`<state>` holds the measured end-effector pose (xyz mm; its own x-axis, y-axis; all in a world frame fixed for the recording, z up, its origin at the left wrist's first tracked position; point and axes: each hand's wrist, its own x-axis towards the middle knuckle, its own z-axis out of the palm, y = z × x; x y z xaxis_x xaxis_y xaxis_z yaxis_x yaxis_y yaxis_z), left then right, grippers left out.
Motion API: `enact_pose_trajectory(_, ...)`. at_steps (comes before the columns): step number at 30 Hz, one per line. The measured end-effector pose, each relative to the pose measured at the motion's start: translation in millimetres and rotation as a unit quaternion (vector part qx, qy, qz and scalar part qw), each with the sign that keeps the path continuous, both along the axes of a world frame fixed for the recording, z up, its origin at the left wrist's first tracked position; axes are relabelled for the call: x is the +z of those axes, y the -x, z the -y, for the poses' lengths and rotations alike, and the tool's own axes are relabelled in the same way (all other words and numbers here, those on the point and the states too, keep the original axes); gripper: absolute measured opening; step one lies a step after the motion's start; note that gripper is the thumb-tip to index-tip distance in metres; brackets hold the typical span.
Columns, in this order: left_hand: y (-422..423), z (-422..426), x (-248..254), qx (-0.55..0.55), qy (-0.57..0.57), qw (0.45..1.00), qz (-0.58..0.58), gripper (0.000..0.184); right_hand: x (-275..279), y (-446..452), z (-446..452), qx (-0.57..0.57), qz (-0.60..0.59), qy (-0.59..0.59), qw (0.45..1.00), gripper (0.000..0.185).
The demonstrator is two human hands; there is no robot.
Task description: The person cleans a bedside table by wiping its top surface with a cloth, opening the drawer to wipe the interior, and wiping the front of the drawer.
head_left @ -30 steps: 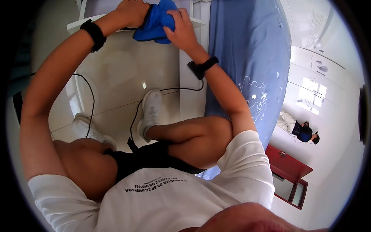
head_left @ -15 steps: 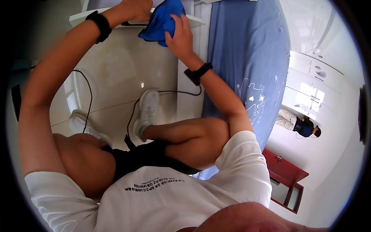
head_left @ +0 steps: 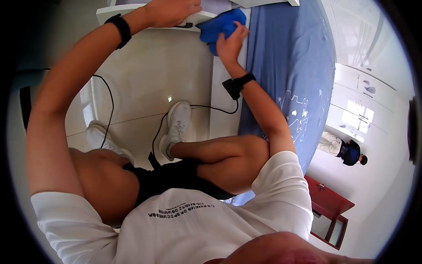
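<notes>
A blue cloth (head_left: 223,25) with a dark edge hangs bunched from my right hand (head_left: 232,43), its fingers closed on the fabric. The cloth is at the right end of a white drawer front (head_left: 154,20), near the bed. My left hand (head_left: 173,12) lies at the top edge of that drawer front, fingers bent over it. Just below the fingers is a dark drawer handle (head_left: 183,25). The drawer stands pulled out, and most of its inside is cut off by the top of the view.
A bed with a blue sheet (head_left: 281,66) runs along my right. Black cables (head_left: 110,97) trail near my white shoes (head_left: 178,123) on the glossy tiled floor (head_left: 145,79). Farther right are another person (head_left: 350,152) and an open red cabinet (head_left: 327,193).
My right hand has moved the blue cloth right, away from the drawer's middle and handle. My left hand has shifted right along the drawer front. The whole view has shifted slightly.
</notes>
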<state>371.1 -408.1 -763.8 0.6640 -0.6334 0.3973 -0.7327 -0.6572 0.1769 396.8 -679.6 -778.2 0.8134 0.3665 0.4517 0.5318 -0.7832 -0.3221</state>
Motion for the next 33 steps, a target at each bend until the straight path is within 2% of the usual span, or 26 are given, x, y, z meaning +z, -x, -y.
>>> enact_pose_trajectory(1, 3, 0, -2, -0.001, 0.001, 1.0, 0.002, 0.042, -2, 2, -6, 0.04, 0.021, 0.002, 0.999, 0.056)
enact_pose_trajectory(2, 10, 0, -4, -0.04, -0.017, 0.997, 0.07, 0.035, 0, 11, -15, 0.038, 0.022, 0.004, 0.999, 0.056)
enact_pose_trajectory(3, 17, 0, -8, -0.08, -0.035, 0.987, 0.138, 0.03, 4, 26, -26, 0.1, -0.022, 0.034, 0.994, 0.058)
enact_pose_trajectory(4, 24, 1, -13, -0.083, -0.036, 0.986, 0.137, 0.03, 7, 37, -32, 0.162, -0.067, 0.062, 0.983, 0.061)
enact_pose_trajectory(5, 32, 4, -22, -0.11, -0.063, 0.989, 0.08, 0.029, 7, 44, -32, 0.16, -0.066, 0.059, 0.983, 0.061)
enact_pose_trajectory(6, 38, 4, -34, -0.136, -0.092, 0.986, 0.021, 0.029, 5, 49, -32, 0.183, -0.126, 0.096, 0.97, 0.062)
enact_pose_trajectory(7, 42, 2, -44, -0.135, -0.098, 0.986, 0.021, 0.029, 2, 50, -35, 0.208, -0.184, 0.133, 0.952, 0.063)
enact_pose_trajectory(8, 46, 0, -56, -0.125, -0.086, 0.988, 0.011, 0.026, -8, 46, -29, 0.21, -0.183, 0.127, 0.952, 0.063)
enact_pose_trajectory(10, 51, -6, -67, -0.116, -0.079, 0.99, -0.005, 0.023, -32, 25, -2, 0.144, -0.087, 0.122, 0.978, 0.063)
enact_pose_trajectory(12, 55, -11, -74, -0.028, 0.003, 0.999, 0.043, 0.022, -30, 9, 15, 0.112, -0.109, 0.123, 0.98, 0.063)
enact_pose_trajectory(13, 57, -12, -69, 0.008, -0.058, 0.998, -0.021, 0.023, -32, 13, 16, 0.114, -0.116, 0.115, 0.98, 0.063)
enact_pose_trajectory(14, 61, -14, -68, 0.011, -0.064, 0.998, -0.024, 0.023, -30, 14, 13, 0.122, -0.126, 0.135, 0.975, 0.064)
enact_pose_trajectory(16, 68, -12, -65, 0.018, 0.039, 0.997, 0.064, 0.024, -28, 18, 5, 0.13, -0.134, 0.156, 0.97, 0.065)
enact_pose_trajectory(17, 73, -12, -66, 0.016, 0.036, 0.997, 0.06, 0.024, -24, 28, -9, 0.135, -0.159, 0.152, 0.966, 0.066)
enact_pose_trajectory(19, 77, -19, -68, -0.016, 0.0, 0.999, -0.042, 0.023, -34, 44, -30, 0.108, -0.173, 0.105, 0.973, 0.07)
enact_pose_trajectory(23, 78, -30, -71, -0.051, 0.005, 0.998, -0.036, 0.021, -40, 47, -33, 0.135, -0.169, 0.088, 0.972, 0.075)
enact_pose_trajectory(25, 74, -31, -50, -0.018, 0.016, 0.999, 0.035, 0.026, -25, 50, -40, 0.242, -0.096, 0.147, 0.954, 0.078)
enact_pose_trajectory(26, 73, -30, -33, -0.019, 0.016, 0.999, 0.028, 0.026, -21, 50, -48, 0.243, -0.103, 0.144, 0.954, 0.078)
enact_pose_trajectory(28, 62, -25, 8, 0.154, 0.052, 0.987, -0.001, 0.027, -18, 44, -68, 0.253, -0.049, 0.138, 0.956, 0.082)
enact_pose_trajectory(29, 56, -24, 15, 0.199, 0.001, 0.977, 0.08, 0.047, -20, 46, -78, 0.254, -0.057, 0.148, 0.954, 0.084)
enact_pose_trajectory(30, 50, -29, 8, 0.196, 0.001, 0.977, 0.08, 0.047, -26, 52, -86, 0.251, -0.058, 0.148, 0.955, 0.084)
enact_pose_trajectory(32, 39, -42, 0, 0.172, -0.01, 0.985, -0.027, 0.055, -36, 62, -101, 0.228, -0.077, 0.167, 0.956, 0.084)
enact_pose_trajectory(33, 39, -45, 0, 0.173, -0.01, 0.985, -0.025, 0.055, -40, 65, -103, 0.218, -0.091, 0.146, 0.961, 0.081)
